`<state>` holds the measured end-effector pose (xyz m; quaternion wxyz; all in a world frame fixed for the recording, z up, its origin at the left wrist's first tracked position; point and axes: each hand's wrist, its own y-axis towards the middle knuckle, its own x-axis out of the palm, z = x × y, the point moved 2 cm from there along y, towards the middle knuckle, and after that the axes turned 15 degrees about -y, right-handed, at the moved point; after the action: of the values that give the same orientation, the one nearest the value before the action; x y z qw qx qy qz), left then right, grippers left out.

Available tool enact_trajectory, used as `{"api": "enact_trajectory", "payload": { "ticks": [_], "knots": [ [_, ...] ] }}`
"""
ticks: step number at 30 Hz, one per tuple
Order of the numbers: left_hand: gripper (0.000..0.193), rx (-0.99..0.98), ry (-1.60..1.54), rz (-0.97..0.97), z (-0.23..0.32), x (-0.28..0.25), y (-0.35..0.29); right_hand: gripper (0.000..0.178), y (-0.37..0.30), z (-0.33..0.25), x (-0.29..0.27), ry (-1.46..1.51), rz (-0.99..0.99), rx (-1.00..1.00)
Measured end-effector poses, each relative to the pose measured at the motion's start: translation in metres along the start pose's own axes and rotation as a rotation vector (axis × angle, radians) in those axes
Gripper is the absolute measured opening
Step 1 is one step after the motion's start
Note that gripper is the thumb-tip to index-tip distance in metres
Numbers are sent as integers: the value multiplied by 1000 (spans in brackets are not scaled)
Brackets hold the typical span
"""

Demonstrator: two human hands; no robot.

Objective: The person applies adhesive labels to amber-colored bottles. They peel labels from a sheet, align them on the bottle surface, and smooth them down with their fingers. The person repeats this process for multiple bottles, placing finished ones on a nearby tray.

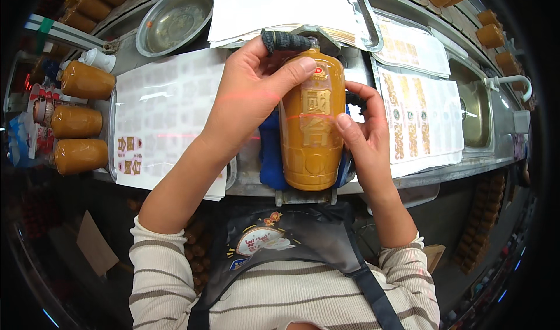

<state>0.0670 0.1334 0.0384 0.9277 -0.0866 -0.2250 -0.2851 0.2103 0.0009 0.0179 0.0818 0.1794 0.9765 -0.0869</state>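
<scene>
An amber-brown bottle [312, 169] lies on its back in front of me with its neck pointing away, bearing large raised gold characters and a small red emblem near the shoulder. My left hand [256, 82] grips the shoulder from the left. Its thumb presses by the emblem, and a dark ribbed cover wraps its index finger at the neck. From the right, my right hand [367, 134] holds the bottle's side, thumb on the front edge and other fingers partly hidden behind. Blue cloth padding [271, 161] on a metal stand [306, 197] supports the bottle.
At left lies a decal sheet [169, 108] on a tray, beside several similar bottles [81, 156]. A metal basin [175, 21] and stacked white paper [286, 9] stand behind. Gold decal sheets [417, 117] lie at right, before a sink [478, 114] with a faucet [510, 80].
</scene>
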Motion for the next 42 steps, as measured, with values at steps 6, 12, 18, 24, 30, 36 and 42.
{"api": "enact_trajectory", "payload": {
  "ticks": [6, 12, 18, 24, 30, 36, 42],
  "knots": [
    [25, 36, -32, 0, -9, 3, -1, 55, 4, 1, 6, 38, 26, 17],
    [24, 64, -69, 7, -12, 5, -2, 53, 5, 1, 7, 68, 24, 5],
    [29, 45, -59, 15, -10, 5, -5, 54, 4, 2, 5, 55, 31, -23],
    [66, -79, -106, -23, -16, -6, -35, 61, -5, 9, 0, 63, -53, -6],
    [67, -48, -183, 23, -23, 2, -40, 61, -4, 10, 3, 102, -55, -31],
    [66, -61, -147, 9, -21, 2, -40, 58, -3, 11, 2, 62, -41, -56],
    [67, -65, -151, 3, -20, -1, -39, 55, -2, 6, -1, 43, -31, -27]
  ]
}}
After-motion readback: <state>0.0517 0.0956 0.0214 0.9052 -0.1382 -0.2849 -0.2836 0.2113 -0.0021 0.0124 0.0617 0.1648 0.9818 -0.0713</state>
